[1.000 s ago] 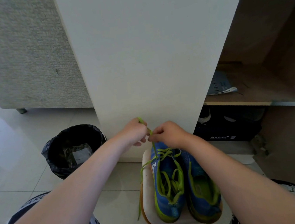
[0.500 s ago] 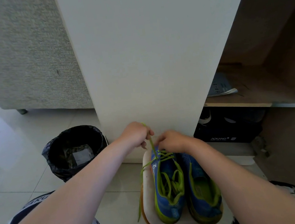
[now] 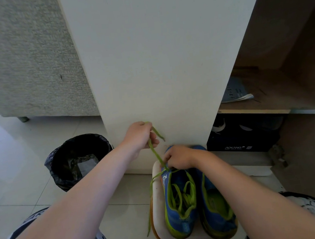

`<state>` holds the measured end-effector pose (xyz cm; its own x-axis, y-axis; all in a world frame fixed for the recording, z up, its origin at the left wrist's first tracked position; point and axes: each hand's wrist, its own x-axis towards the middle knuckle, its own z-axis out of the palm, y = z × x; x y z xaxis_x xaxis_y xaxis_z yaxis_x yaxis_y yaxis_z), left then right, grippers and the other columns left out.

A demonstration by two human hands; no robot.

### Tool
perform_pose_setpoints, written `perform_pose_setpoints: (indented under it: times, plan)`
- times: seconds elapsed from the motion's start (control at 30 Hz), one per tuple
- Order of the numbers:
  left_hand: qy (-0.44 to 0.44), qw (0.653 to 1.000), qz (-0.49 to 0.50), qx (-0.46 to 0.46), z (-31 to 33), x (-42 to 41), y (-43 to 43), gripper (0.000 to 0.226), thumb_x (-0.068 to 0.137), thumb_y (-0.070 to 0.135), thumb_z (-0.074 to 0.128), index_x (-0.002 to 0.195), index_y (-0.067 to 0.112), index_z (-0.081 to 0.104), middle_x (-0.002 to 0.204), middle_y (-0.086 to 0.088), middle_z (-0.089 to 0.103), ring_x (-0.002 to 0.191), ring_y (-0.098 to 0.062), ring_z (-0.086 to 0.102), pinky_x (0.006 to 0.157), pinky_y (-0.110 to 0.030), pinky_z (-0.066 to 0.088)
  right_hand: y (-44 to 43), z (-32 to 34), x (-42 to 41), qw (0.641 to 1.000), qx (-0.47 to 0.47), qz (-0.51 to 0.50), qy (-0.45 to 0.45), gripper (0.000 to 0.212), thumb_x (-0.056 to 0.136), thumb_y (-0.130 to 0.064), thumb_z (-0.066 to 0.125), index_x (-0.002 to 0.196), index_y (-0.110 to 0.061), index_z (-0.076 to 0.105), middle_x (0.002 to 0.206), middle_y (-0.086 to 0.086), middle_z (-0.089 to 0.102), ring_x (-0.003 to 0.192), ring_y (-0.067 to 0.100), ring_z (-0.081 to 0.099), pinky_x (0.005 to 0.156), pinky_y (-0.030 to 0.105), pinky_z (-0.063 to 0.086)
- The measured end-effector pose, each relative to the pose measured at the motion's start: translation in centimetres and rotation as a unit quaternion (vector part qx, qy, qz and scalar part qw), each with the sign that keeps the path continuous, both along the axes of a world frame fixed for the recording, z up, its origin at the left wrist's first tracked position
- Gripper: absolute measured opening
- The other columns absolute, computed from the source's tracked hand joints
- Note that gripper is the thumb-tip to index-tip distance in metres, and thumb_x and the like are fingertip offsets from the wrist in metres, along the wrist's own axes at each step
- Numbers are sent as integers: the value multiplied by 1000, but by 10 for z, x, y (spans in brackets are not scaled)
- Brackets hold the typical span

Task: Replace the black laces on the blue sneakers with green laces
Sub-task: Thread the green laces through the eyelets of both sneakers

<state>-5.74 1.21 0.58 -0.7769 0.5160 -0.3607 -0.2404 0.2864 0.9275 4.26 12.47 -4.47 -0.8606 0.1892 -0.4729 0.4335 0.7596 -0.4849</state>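
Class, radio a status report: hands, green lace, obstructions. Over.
Left hand grips green lace, held taut above. Right hand pinches it at blue sneaker far end. Nothing blocking.

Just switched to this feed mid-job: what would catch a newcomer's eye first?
The bright green lace stands out at lower centre, stretched taut from the blue sneaker up to the left hand, which grips it. The right hand pinches it at the sneaker's far end. A black-lined bin sits on the floor at left.
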Motion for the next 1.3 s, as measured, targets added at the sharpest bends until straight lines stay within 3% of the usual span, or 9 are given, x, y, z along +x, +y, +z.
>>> perform_pose_setpoints:
  times: [0.13,0.23,0.33,0.43,0.6,0.73,0.9,1.13,1.3]
  plan:
    - [180,958,-74,-210,-10,-8,-11,16,93,0,37,101,10,47,80,-17,65,62,-31,71,61,-37,60,-5,-6,-8,994,103,26,-3,24,91,-20,58,105,-14,77,111,7,74,103,25,66,88,32,53]
    - [318,842,-150,-410,-17,-12,-23,36,89,-6,46,123,7,45,113,-18,60,97,-34,64,69,-35,53,-12,-12,-11,988,149,44,-7,22,89,-26,62,100,-16,78,102,5,74,97,25,68,85,35,56]
    - [321,751,-227,-531,-23,-17,-34,43,92,0,44,134,5,42,131,-16,53,115,-34,55,76,-36,45,-20,-15,-13,975,205,74,-29,21,90,-24,62,99,-13,76,96,6,71,92,25,67,72,29,52]
    - [303,701,-299,-572,-30,-19,-38,48,91,1,43,139,5,40,140,-15,49,124,-35,51,91,-40,46,-25,-15,-16,964,248,93,-36,20,90,-19,62,105,-13,74,98,7,68,91,26,64,68,28,45]
    - [301,641,-369,-603,-26,-8,-32,20,97,8,45,112,10,58,107,-7,54,114,-31,60,86,-37,45,-23,-17,-17,979,188,45,-58,20,93,-18,52,75,-13,59,76,5,56,67,20,53,54,26,37]
    - [298,599,-429,-607,-32,-7,-26,28,93,19,58,119,10,63,126,-6,59,115,-30,58,95,-38,48,-17,-3,-15,995,85,-6,-56,35,99,-26,42,112,-3,64,112,16,62,107,31,58,79,30,42]
    - [279,658,-438,-546,-28,-3,-18,37,96,28,54,124,6,62,128,-10,60,111,-30,58,91,-34,47,-14,13,-10,999,-5,-35,14,18,94,-13,52,81,-11,64,88,8,59,88,23,54,63,25,38]
    - [42,920,-292,-256,-19,7,-2,32,97,10,36,96,18,67,109,0,69,95,-17,64,92,-34,51,-3,25,0,968,-147,-112,172,29,97,-21,63,68,-18,64,52,-9,51,48,2,42,51,18,35]
    - [-122,988,-84,32,-10,0,7,25,92,1,44,102,10,65,97,-5,69,82,-20,65,78,-32,52,5,24,5,966,-136,-111,188,9,86,-18,77,79,-12,78,50,-16,55,48,-2,44,55,15,38]
